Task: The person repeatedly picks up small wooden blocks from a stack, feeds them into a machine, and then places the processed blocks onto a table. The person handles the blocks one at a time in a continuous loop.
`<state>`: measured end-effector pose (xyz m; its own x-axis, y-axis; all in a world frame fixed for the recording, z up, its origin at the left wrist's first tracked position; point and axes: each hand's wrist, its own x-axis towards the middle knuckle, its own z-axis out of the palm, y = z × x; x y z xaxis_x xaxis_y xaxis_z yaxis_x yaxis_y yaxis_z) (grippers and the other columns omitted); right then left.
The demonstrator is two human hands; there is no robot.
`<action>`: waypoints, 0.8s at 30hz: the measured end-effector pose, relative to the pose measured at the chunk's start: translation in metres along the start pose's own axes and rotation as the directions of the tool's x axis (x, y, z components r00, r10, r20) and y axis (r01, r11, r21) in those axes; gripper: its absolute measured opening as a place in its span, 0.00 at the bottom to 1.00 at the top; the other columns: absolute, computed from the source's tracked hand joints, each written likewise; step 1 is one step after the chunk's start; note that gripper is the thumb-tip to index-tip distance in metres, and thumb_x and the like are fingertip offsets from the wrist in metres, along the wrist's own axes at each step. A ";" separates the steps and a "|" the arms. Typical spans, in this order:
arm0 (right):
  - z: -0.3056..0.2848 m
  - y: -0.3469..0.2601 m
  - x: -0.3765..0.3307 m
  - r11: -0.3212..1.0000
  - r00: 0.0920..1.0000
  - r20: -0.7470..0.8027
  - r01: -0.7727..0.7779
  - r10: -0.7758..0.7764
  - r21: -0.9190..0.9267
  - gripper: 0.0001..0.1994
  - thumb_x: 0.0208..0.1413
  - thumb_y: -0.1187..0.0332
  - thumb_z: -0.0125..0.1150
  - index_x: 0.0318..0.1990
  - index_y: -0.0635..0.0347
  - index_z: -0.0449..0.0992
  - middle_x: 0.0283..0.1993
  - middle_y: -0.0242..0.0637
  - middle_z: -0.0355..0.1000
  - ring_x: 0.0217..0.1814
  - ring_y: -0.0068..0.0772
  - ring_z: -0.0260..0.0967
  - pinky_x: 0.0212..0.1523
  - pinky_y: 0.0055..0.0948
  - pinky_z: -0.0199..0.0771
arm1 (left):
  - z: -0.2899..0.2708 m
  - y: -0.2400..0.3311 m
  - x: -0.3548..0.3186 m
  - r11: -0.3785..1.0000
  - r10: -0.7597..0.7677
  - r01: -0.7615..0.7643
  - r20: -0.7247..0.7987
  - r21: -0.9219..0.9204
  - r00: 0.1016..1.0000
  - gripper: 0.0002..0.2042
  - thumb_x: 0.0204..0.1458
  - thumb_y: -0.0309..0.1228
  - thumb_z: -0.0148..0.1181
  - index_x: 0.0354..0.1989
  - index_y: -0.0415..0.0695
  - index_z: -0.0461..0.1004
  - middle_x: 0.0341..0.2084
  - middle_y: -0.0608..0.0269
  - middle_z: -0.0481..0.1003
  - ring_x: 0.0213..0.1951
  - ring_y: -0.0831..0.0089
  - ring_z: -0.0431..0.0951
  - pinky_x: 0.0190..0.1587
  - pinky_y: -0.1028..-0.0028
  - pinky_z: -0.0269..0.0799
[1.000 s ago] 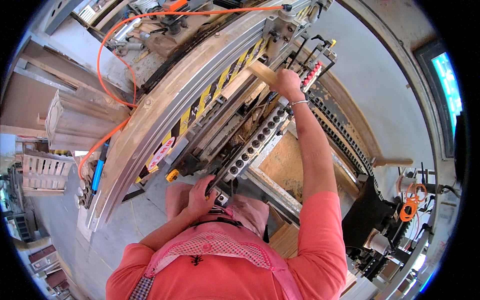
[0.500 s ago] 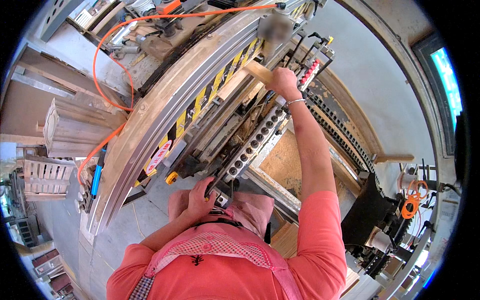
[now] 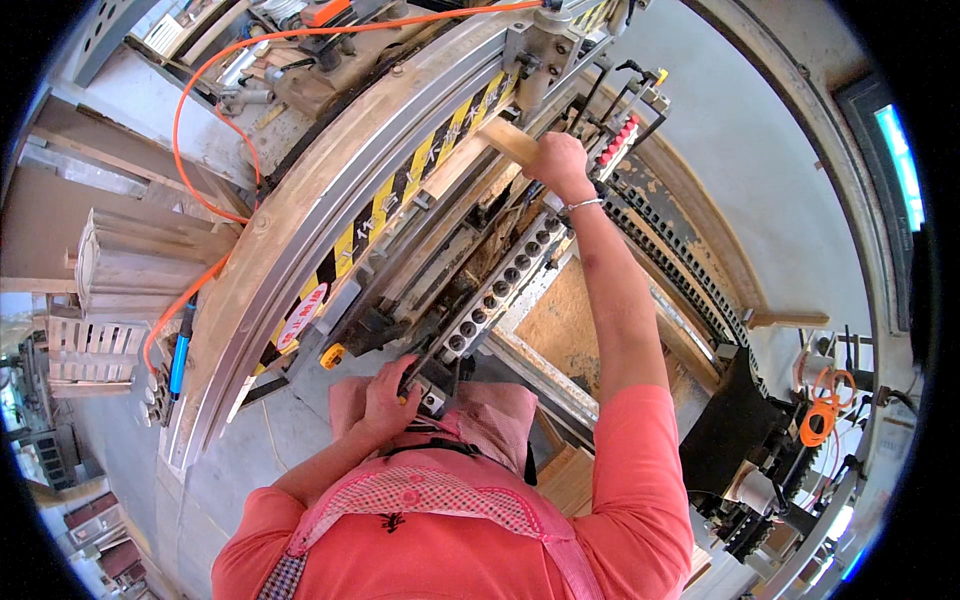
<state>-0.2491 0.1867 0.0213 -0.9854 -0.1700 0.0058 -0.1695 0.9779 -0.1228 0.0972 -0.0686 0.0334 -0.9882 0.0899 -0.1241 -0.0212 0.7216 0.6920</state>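
Note:
My right hand (image 3: 558, 162) is stretched far forward over the machine, its fingers closed on the end of a short wooden board (image 3: 510, 142). That board lies crosswise against the end of a longer pale wood strip (image 3: 455, 168), which runs along the machine's striped edge. Close to my body, my left hand (image 3: 388, 400) curls around the near end of the machine's rail, beside a small metal block (image 3: 430, 398). Its fingertips are partly hidden there. A row of round black knobs (image 3: 497, 287) runs along the rail between my hands.
To the left curves a long metal beam (image 3: 330, 215) with yellow-black striped tape. An orange hose (image 3: 178, 130) loops over it. Stacked wood pieces (image 3: 140, 262) stand further left. Right of the rail are a sawdust-covered panel (image 3: 560, 325), toothed tracks and a lit screen (image 3: 898, 165).
The whole view has shifted slightly, with the beam and hose a little further left. Both hands keep their places on the board and the rail's end.

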 end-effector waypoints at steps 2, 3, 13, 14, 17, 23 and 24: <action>0.002 0.001 -0.001 1.000 1.000 -0.023 0.010 -0.009 0.008 0.18 0.29 0.57 0.67 0.23 0.63 0.78 0.26 0.46 0.73 0.31 0.44 0.73 0.34 0.35 0.75 | -0.001 0.001 0.000 1.000 -0.005 0.006 0.007 -0.012 1.000 0.21 0.40 0.23 0.57 0.47 0.41 0.66 0.33 0.48 0.71 0.36 0.50 0.72 0.39 0.60 0.68; 0.001 0.000 -0.002 1.000 1.000 -0.026 0.011 -0.011 0.012 0.17 0.29 0.57 0.67 0.23 0.63 0.78 0.26 0.46 0.73 0.31 0.44 0.73 0.34 0.34 0.75 | 0.003 -0.004 -0.001 1.000 0.028 -0.028 -0.019 -0.011 0.999 0.21 0.40 0.23 0.57 0.47 0.41 0.65 0.33 0.48 0.71 0.36 0.50 0.72 0.39 0.60 0.68; -0.003 -0.004 -0.004 0.999 1.000 -0.024 0.016 -0.015 0.032 0.18 0.27 0.57 0.69 0.24 0.61 0.78 0.27 0.46 0.74 0.32 0.43 0.74 0.34 0.35 0.75 | 0.016 -0.026 -0.005 0.997 0.080 -0.080 -0.022 -0.016 0.997 0.21 0.40 0.23 0.57 0.47 0.39 0.66 0.37 0.47 0.71 0.39 0.50 0.72 0.41 0.61 0.69; -0.004 -0.006 -0.004 0.999 1.000 -0.015 0.022 -0.021 0.033 0.18 0.27 0.57 0.70 0.25 0.61 0.78 0.27 0.46 0.74 0.32 0.43 0.74 0.35 0.35 0.75 | 0.021 -0.035 -0.009 0.995 0.095 -0.097 -0.037 -0.037 0.995 0.21 0.40 0.23 0.57 0.48 0.39 0.65 0.37 0.47 0.71 0.39 0.50 0.72 0.42 0.61 0.69; -0.008 -0.006 -0.008 0.999 0.999 -0.017 -0.027 0.027 0.032 0.19 0.27 0.57 0.70 0.27 0.60 0.79 0.30 0.44 0.74 0.35 0.43 0.74 0.38 0.35 0.75 | 0.018 -0.032 -0.005 0.991 0.118 -0.119 -0.026 -0.056 0.993 0.22 0.41 0.24 0.57 0.48 0.39 0.65 0.38 0.47 0.71 0.41 0.50 0.72 0.42 0.61 0.69; 0.008 -0.013 -0.011 0.998 0.993 -0.104 -0.053 0.048 -0.044 0.14 0.38 0.60 0.64 0.31 0.58 0.78 0.35 0.42 0.74 0.40 0.40 0.73 0.42 0.36 0.73 | 0.017 -0.037 -0.007 0.985 0.161 -0.161 -0.008 -0.059 0.987 0.21 0.45 0.23 0.52 0.51 0.38 0.63 0.42 0.44 0.69 0.44 0.48 0.70 0.48 0.60 0.64; 0.013 -0.015 -0.015 0.996 0.982 -0.188 -0.026 0.010 -0.086 0.16 0.37 0.59 0.64 0.32 0.60 0.77 0.37 0.44 0.74 0.41 0.40 0.72 0.44 0.37 0.72 | 0.022 -0.050 -0.006 0.974 0.215 -0.216 -0.024 -0.067 0.976 0.21 0.46 0.23 0.51 0.52 0.38 0.63 0.42 0.44 0.69 0.44 0.48 0.69 0.49 0.59 0.64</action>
<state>-0.2313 0.1730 0.0099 -0.9723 -0.1347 0.1911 -0.1444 0.9888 -0.0374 0.1077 -0.0899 -0.0164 -0.9730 0.2263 0.0447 0.1825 0.6372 0.7487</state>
